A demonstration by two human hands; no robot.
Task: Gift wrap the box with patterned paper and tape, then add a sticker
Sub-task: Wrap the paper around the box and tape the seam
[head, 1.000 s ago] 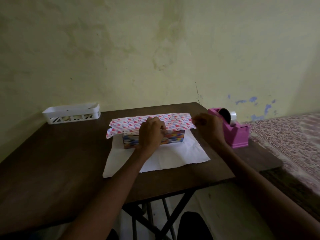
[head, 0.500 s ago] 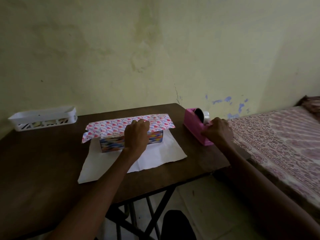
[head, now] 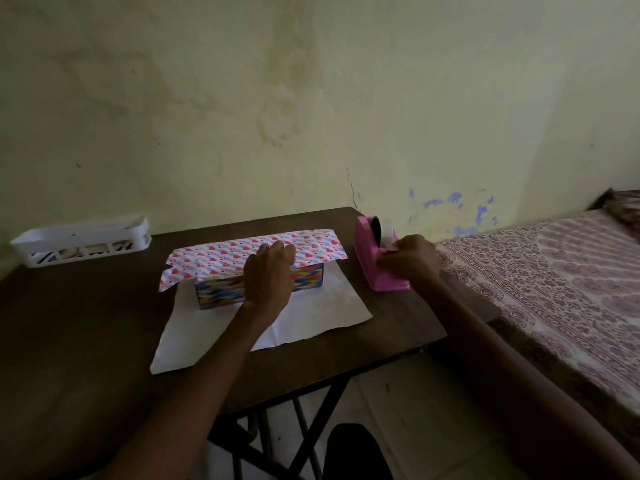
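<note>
Dim surface: patterned paper is pinned on top of the box by the curled left hand. Right of the box, the right hand has been moved onto the tape dispenser, apparently pinching the tape; taping is likely next.

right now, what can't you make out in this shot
Head view, dim throughout.
Middle of the box and the fold of the paper there: covered by the left hand.
Cutter end of the tape dispenser: hidden by the right hand, so its grip cannot be told.
Contents of the white tray: too small, too dark.
Sticker: none made out.
</note>
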